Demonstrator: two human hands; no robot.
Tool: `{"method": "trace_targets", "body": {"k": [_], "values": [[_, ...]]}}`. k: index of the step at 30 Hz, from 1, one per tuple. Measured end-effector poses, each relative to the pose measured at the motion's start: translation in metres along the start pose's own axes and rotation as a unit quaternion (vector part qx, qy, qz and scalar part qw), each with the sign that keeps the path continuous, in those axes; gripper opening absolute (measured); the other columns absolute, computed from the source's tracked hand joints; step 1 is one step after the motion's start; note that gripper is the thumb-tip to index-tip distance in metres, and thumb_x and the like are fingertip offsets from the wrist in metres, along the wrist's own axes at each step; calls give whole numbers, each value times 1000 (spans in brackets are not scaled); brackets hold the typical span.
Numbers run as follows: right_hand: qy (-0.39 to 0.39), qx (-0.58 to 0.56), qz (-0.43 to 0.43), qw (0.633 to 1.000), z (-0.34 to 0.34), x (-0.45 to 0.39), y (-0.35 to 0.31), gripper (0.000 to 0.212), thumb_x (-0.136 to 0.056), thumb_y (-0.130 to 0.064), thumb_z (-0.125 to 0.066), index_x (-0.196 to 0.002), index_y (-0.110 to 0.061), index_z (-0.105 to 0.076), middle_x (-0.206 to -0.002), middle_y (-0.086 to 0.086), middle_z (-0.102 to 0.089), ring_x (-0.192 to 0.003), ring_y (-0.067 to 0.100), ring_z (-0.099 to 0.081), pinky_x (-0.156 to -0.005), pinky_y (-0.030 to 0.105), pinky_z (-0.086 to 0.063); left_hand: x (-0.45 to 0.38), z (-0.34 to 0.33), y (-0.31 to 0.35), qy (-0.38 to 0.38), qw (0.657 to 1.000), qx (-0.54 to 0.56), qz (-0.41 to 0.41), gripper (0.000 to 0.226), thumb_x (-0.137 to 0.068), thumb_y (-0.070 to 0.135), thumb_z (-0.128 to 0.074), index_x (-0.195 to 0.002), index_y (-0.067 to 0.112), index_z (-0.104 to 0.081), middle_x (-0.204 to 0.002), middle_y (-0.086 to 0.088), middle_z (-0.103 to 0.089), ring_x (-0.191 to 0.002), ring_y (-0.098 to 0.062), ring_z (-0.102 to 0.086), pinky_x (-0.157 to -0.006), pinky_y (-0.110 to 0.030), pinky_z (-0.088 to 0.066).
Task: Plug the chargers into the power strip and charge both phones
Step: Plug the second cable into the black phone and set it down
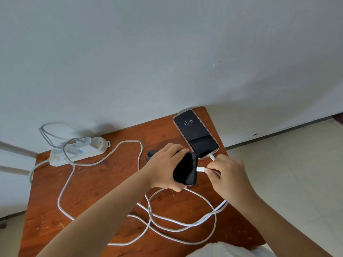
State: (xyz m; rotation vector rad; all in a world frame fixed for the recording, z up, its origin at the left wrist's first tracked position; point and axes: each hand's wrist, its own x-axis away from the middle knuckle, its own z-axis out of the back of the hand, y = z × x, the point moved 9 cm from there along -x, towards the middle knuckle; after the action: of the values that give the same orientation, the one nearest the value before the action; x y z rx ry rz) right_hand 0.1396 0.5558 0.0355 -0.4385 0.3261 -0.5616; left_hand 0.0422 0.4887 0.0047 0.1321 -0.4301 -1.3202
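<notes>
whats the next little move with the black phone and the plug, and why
Probably push the white connector straight into the black phone. The left hand holds that phone off the table, the right hand pinches the cable at the connector right at the phone's edge, and its screen is dark. The other phone is already cabled and lit.

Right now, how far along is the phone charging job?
Done: both chargers sit in the power strip, and the lit phone has its cable in. In hand: left hand holds the dark phone, right hand pushes the connector at its port. Left: seating it.
</notes>
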Motion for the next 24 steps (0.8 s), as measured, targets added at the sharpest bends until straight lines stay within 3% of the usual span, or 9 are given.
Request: {"method": "trace_targets", "body": {"k": [3,5,7,13,20,24], "values": [[4,3,0,1000,-2,-1,4,20,-50,0,-86,-60,-6,-71,-54,8,-69,-43,18,-61,-55,26,-37,-2,-1,3,-7,1000,-11,-7,85,-56,48,-62,-130,10,-43,-130,-10,-52,-120,-28,-44,-96,-27,-36],[6,5,-7,1000,-5,1,6,20,-50,0,-86,-60,-6,-70,-54,8,-68,-44,18,-61,-54,18,-31,-3,-1,3,-11,1000,-14,-8,86,-56,49,-62,-130,11,-43,-130,-10,-52,-120,-28,-44,-98,-32,-41],[11,8,-13,1000,-8,4,7,19,-52,-1,-85,-60,-6,-70,-54,9,-68,-43,18,-59,-56,12,-23,-6,-1,2,-24,999,-20,-11,86,-59,50,-64,-132,12,-40,-133,-8,-49,-123,-26,-41,-100,-31,-39],[42,-11,-14,999,-7,1,7,6,-62,-10,-69,-59,-5,-68,-52,9,-66,-43,17,-59,-60,11,-25,-14,3,3,-30,999,-36,-26,84,-67,45,-72,-135,13,-36,-136,-6,-46,-126,-24,-37,-104,-28,-35],[23,-26,-1,999,-8,-6,8,8,-59,-4,-76,-60,-3,-68,-51,10,-66,-42,17,-57,-58,4,-23,-17,2,2,-41,998,-40,-27,83,-71,43,-71,-137,14,-31,-140,-4,-41,-129,-20,-32,-107,-25,-31],[12,-34,-23,999,-19,4,12,18,-54,5,-82,-60,-3,-67,-51,10,-64,-48,6,-45,-54,1,-21,-19,-4,3,-56,996,-56,-40,83,-72,43,-69,-138,14,-28,-141,-4,-39,-130,-20,-30,-106,-24,-31]]}}
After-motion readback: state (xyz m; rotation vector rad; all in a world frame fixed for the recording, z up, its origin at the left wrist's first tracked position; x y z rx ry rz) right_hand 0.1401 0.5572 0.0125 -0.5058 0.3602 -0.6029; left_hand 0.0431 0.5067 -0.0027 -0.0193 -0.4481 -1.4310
